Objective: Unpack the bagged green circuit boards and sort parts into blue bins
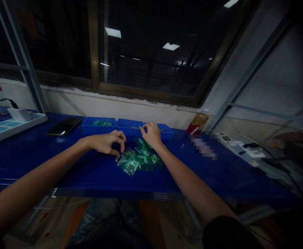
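Note:
Green-and-clear plastic packets (132, 162) lie in a loose pile on the blue table. At the pile's left edge my left hand (107, 142) curls down, thumb and forefinger closed at the corner of a clear packet. My right hand (153, 134) reaches past the pile to a row of blue bins (91, 129). Its thumb and forefinger are pinched together over the bins, beside a thin pale piece (135, 127); what exactly they hold is too small to make out. More green packets (102, 122) lie in the left bin.
A phone (64, 126) lies left of the bins, near a white power strip (16, 126) with a plugged-in charger (19, 113). On the right stand a drink bottle (198, 121) and a white device with cables (247, 150). Behind the table are a wall and dark window (153, 58).

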A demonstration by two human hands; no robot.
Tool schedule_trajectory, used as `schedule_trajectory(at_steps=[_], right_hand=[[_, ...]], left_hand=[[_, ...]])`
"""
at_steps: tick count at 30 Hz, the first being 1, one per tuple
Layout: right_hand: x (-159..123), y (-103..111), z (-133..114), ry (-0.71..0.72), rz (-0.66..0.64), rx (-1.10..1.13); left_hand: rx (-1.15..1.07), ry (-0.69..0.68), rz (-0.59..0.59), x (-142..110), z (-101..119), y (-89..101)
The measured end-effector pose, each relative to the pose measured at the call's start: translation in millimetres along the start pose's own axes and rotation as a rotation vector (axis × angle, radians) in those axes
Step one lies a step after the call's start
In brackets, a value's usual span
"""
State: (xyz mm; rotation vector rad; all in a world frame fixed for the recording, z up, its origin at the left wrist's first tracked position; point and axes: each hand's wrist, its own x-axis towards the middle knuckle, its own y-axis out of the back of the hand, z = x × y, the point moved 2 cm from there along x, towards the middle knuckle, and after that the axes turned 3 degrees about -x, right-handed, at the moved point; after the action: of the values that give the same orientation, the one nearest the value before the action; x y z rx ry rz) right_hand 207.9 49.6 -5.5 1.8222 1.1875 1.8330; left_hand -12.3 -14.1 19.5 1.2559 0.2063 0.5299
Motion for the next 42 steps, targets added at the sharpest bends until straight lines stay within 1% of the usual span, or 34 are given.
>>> schedule_trajectory(at_steps=[2,4,7,12,16,19,23,26,29,31,32,33,35,36,37,38,39,40,42], right_hand=[[1.0,-4.5,7.6,-0.032,-0.006,-0.012],[0.8,-6.6,9.1,-0.040,-0.016,-0.013],[-0.9,-6.8,4.8,-0.042,-0.035,-0.025],[-4.6,-7.2,-2.9,-0.018,-0.046,-0.028],[-5.6,-3.7,-8.9,0.017,0.023,0.014],[-6.2,3.8,-17.8,0.034,0.070,0.096],[-9.9,12.2,-34.9,0.042,0.037,0.172],[-14.3,14.7,-48.9,0.046,-0.016,0.161],[-17.0,19.6,-58.2,0.006,-0.059,0.130],[-17.3,26.4,-59.9,0.032,-0.127,0.165],[-17.4,30.4,-59.6,0.086,-0.198,0.199],[-17.7,34.3,-58.6,0.165,-0.292,0.236],[-20.5,40.2,-54.5,0.348,-0.530,0.275],[-22.4,41.8,-51.6,0.412,-0.629,0.277],[-24.5,42.3,-48.6,0.452,-0.702,0.270],[-26.3,41.5,-46.2,0.470,-0.744,0.254],[-27.9,39.6,-44.6,0.467,-0.757,0.235],[-29.2,36.9,-44.2,0.450,-0.746,0.212],[-30.5,30.9,-46.4,0.393,-0.670,0.169]], left_hand=[[-0.001,-0.020,-0.074,0.6,14.2,-0.2],[-0.011,0.006,-0.137,1.7,22.7,-1.7],[-0.022,0.050,-0.157,1.1,23.3,-3.8],[0.014,0.053,-0.095,-1.2,13.0,-4.3],[0.046,0.047,-0.115,1.5,8.5,-5.5],[0.042,0.066,-0.087,3.8,5.5,-5.7],[0.016,0.126,-0.066,4.9,1.0,-4.3],[0.029,0.132,0.008,6.2,-2.3,-1.1],[0.080,0.100,0.129,8.3,-6.7,1.4],[0.138,0.086,0.220,9.2,-10.6,2.2],[0.167,0.086,0.262,9.4,-12.8,2.2],[0.194,0.089,0.298,9.5,-15.1,2.1],[0.232,0.098,0.357,9.3,-20.1,1.5],[0.238,0.104,0.382,9.2,-22.8,1.0],[0.236,0.110,0.405,9.2,-25.3,0.4],[0.230,0.114,0.429,9.2,-27.7,-0.1],[0.222,0.115,0.453,9.3,-29.6,-0.6],[0.215,0.113,0.478,9.5,-31.0,-1.0],[0.214,0.113,0.527,10.0,-32.4,-1.4]])
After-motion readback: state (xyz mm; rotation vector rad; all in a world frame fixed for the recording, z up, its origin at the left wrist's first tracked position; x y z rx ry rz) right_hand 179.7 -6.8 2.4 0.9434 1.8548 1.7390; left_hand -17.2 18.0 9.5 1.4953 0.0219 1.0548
